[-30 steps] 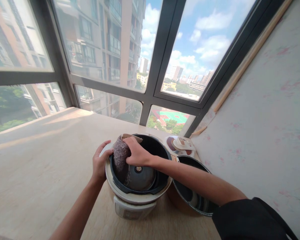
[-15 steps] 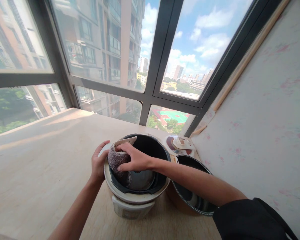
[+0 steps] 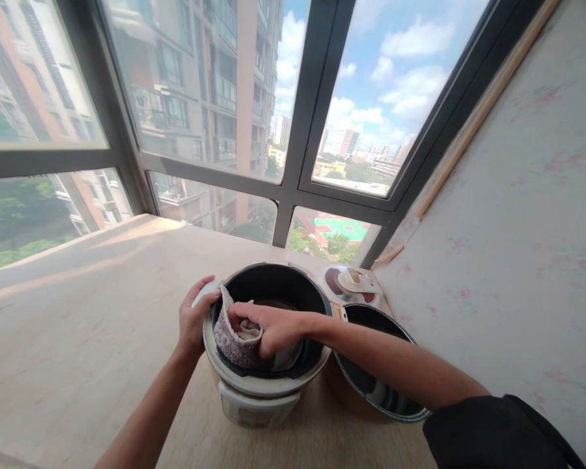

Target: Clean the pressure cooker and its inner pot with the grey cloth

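A white electric cooker (image 3: 258, 407) stands on the marble-like ledge, its top uncovered and its dark inside showing. My left hand (image 3: 194, 319) grips the white side handle at the cooker's left, with the thumb by the rim. Inside the cooker my right hand (image 3: 278, 326) is closed on a fuzzy grey-purple cloth (image 3: 237, 348), pressed against the left and near inner wall. The cloth is folded, its pale underside facing up. Some of my right fingertips are hidden in its folds.
A dark inner pot (image 3: 385, 391) stands close at the cooker's right, under my right forearm. Behind it lies the round brown-and-white lid (image 3: 351, 281). Framed windows (image 3: 288, 195) border the back of the ledge (image 3: 88, 339). A flowered wall (image 3: 517, 260) rises at the right.
My right hand has turned and slid the cloth along the inner wall, down toward the near side. The cloth is now more folded. My left hand keeps its place on the handle.
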